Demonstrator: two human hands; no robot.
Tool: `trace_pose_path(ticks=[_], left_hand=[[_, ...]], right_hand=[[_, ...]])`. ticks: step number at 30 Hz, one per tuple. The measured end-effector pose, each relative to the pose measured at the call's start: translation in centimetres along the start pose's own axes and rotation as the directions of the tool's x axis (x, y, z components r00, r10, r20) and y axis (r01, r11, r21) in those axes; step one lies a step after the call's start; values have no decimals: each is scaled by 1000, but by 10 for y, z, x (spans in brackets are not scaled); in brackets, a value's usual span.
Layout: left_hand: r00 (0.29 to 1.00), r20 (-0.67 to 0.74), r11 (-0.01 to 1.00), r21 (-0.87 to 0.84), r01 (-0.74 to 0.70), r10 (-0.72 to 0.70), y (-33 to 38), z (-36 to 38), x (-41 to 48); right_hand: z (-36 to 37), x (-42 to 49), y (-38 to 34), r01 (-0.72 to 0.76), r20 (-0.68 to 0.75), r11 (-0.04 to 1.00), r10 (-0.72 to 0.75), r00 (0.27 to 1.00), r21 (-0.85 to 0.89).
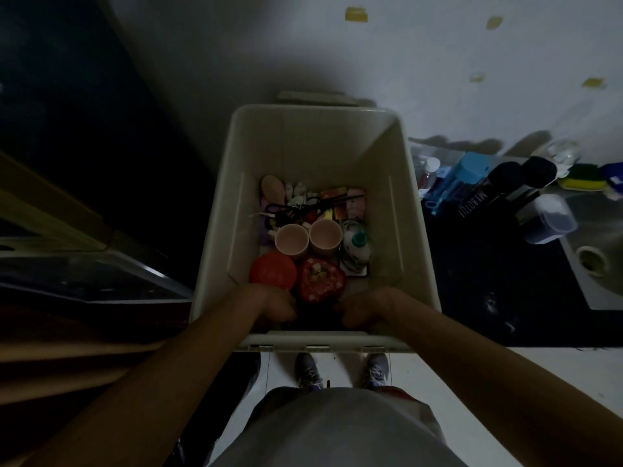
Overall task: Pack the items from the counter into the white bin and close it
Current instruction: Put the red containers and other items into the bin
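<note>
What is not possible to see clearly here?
Head view: fingers of the left hand and right hand lie in shadow inside the white bin; their grip is unclear.
Head view: small items behind the pink cups are too dark and tangled to name.
Head view: the sink is cut off by the right edge.

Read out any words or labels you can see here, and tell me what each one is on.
"MY BOTTLE": on the dark bottle standing on the counter, right of the white bin.
Marks on the red lid and prints on the small packets inside the bin: too blurred to read.
</note>
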State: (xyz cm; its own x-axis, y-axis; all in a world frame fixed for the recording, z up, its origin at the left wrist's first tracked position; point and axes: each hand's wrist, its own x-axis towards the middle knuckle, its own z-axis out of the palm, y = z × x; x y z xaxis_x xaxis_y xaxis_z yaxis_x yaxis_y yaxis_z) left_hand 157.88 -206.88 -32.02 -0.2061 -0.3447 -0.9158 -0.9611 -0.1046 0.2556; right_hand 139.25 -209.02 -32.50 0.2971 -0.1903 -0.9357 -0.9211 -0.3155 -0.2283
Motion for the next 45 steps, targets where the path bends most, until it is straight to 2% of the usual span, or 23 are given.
trace_pose_path(ticks=[3, 7, 11, 15, 18, 24, 30, 35, 38, 42, 45], left_hand=[[995, -88, 998, 33, 47, -44, -3, -2, 1], [996, 25, 996, 32, 88, -88, -5, -1, 5], [995, 56, 997, 0, 82, -82, -4, -1, 3], [997, -69, 999, -23, 31, -32, -6, -1, 0], [980, -197, 999, 41, -31, 39, -7, -3, -2], [876, -415, 969, 73, -237, 246, 7, -14, -11], [832, -437, 926, 6, -378, 342, 36, -33, -30], [751, -521, 891, 38, -453, 405, 59, -53, -45], [711, -545, 845, -9, -534, 444, 75, -66, -53], [588, -652, 742, -59, -668, 478, 110, -83, -62], [553, -692, 716, -76, -694, 463, 132, -95, -62]], right_hand=[[0, -2, -1, -5, -19, 1000, 5, 1000, 14], [1, -6, -3, 7, -21, 999, -7, 1000, -32], [3, -7, -5, 11, -24, 1000, -12, 1000, -5], [3, -10, -5, 51, -127, 998, -48, 991, 21], [-1, -14, -5, 97, -247, 995, -85, 965, 36], [-11, -38, -5, 301, -463, 932, -179, 868, 204], [-24, -65, 1, 326, -544, 924, -172, 821, 201], [-37, -104, 20, 337, -645, 915, -122, 755, 221], [-47, -128, 34, 376, -722, 898, -101, 684, 230], [-58, -158, 62, 480, -826, 845, -85, 557, 236], [-66, -167, 87, 490, -866, 839, -47, 498, 236]])
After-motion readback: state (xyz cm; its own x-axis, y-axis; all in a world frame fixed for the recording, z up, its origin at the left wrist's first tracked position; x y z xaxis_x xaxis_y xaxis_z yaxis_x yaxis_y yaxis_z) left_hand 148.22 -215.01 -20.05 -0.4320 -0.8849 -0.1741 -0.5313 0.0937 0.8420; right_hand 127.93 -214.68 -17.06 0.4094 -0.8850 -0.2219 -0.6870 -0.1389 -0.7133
